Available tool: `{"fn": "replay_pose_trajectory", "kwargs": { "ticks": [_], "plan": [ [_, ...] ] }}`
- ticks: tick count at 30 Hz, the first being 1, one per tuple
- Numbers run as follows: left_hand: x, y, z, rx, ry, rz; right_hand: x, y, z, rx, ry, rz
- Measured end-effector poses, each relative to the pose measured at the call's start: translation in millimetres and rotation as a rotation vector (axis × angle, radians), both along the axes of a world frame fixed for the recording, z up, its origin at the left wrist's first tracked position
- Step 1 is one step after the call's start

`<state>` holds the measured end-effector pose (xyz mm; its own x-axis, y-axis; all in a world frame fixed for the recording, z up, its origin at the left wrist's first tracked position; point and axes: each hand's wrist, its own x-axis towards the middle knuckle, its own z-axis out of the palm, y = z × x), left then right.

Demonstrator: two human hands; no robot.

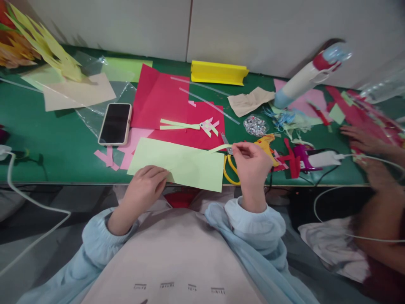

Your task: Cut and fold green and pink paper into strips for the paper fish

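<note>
A light green sheet of paper (180,162) lies along the front edge of the table, its lower edge sticking out over it. My left hand (147,181) grips the sheet's lower left edge, fingers on top and thumb hidden. Thumb and forefinger of my right hand (251,162) pinch the end of a narrow green paper strip (218,147), which curves up from the sheet's upper right; I cannot tell whether they are joined. Beside that hand lie yellow-handled scissors (230,171). Behind the sheet, a pink and green paper figure (209,126) with long strips rests on red paper (164,93).
A phone (115,124) lies to the left, near a clear plastic sleeve (95,118). Toward the right are a yellow glue gun (267,145), a dish of small beads (255,125) and a tall bottle (308,78). Another person's hands (370,145) work at far right.
</note>
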<state>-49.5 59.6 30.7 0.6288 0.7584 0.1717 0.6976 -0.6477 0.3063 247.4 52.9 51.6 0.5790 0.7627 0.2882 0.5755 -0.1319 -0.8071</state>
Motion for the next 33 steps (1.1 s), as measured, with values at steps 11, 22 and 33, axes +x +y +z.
{"fn": "replay_pose_trajectory", "kwargs": {
  "ticks": [11,22,33],
  "plan": [
    [1,-16,-7.0,0.108,0.062,-0.070,-93,10,-15.1,-0.252,-0.309,0.557],
    [-1,-21,-6.5,0.089,0.077,-0.061,-108,12,-24.4,-0.259,-0.574,0.900],
    [-2,-24,-9.5,0.097,0.121,-0.070,-100,25,-27.8,-0.258,-0.545,0.966]
  ]
}}
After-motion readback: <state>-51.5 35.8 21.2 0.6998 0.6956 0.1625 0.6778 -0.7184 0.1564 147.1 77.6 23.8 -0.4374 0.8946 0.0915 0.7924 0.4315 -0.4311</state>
